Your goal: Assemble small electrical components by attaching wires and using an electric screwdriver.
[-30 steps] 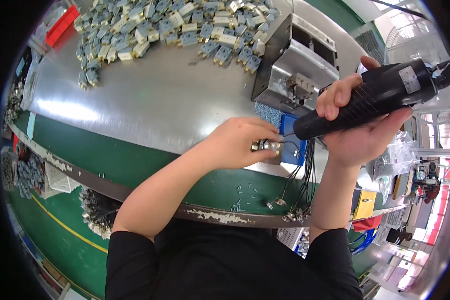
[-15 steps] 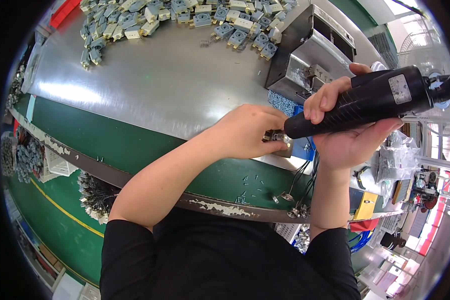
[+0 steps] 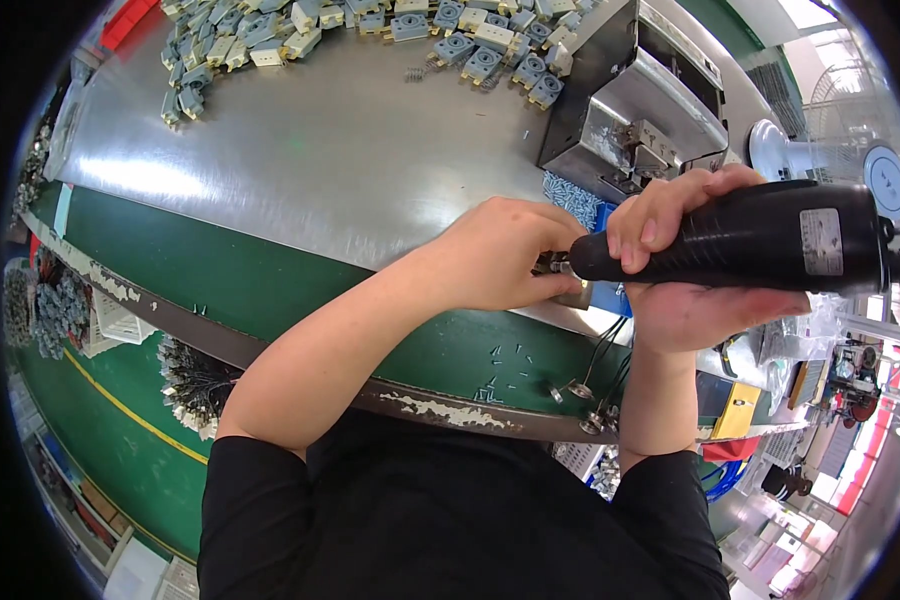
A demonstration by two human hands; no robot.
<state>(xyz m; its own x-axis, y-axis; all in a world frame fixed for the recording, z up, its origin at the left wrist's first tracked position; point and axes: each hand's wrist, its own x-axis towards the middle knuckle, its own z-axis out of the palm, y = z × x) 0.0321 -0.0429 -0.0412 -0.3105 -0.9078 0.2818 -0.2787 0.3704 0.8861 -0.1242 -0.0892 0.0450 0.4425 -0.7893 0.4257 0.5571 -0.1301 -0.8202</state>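
Note:
My right hand (image 3: 685,255) is closed around a black electric screwdriver (image 3: 760,238), held nearly level with its nose pointing left. Its nose meets a small metal part (image 3: 574,292) in my left hand (image 3: 515,255). The left fingers pinch this part at the edge of the steel plate; most of it is hidden behind the fingers and the tool's nose, so its exact kind does not show. Right behind the two hands are a heap of small silver screws (image 3: 568,196) and a blue tray (image 3: 610,298).
Grey and cream switch-like blocks (image 3: 480,65) are heaped at the back of the steel sheet (image 3: 300,170). A metal box fixture (image 3: 635,105) stands at the back right. Loose screws (image 3: 495,375) and wired metal probes (image 3: 582,391) lie near the front edge. Pliers (image 3: 727,354) lie at right.
The screwdriver has swung so its rear end sits lower and nearer, and its nose stays at the part. My right hand has turned with it. My left hand has barely moved.

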